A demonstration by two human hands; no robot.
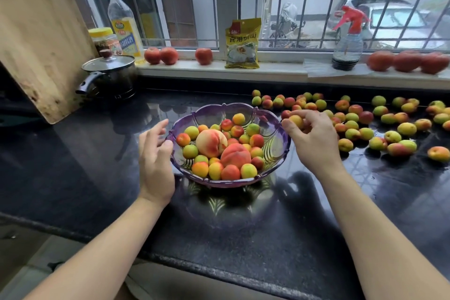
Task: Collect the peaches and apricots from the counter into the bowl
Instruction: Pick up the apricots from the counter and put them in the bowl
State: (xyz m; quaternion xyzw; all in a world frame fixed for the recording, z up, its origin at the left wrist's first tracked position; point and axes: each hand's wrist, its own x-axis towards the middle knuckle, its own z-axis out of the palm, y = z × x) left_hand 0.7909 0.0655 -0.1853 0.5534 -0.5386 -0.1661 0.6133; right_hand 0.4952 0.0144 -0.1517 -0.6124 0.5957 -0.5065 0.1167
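Observation:
A purple glass bowl [275,129] stands on the black counter [97,165], holding two peaches [211,142] and several small apricots. My right hand [314,139] is at the bowl's right rim, with an apricot [296,121] pinched between thumb and fingers. My left hand [154,153] rests with fingers apart against the bowl's left rim and holds nothing. Several loose apricots [406,128] lie scattered over the counter to the right. More peaches [204,56] sit on the windowsill.
A lidded black pot [110,78] and a leaning wooden cutting board [36,31] stand at the back left. On the sill are an oil bottle [124,24], a jar [104,40], a yellow packet [242,44] and a spray bottle [347,41]. The counter edge [219,268] runs close in front.

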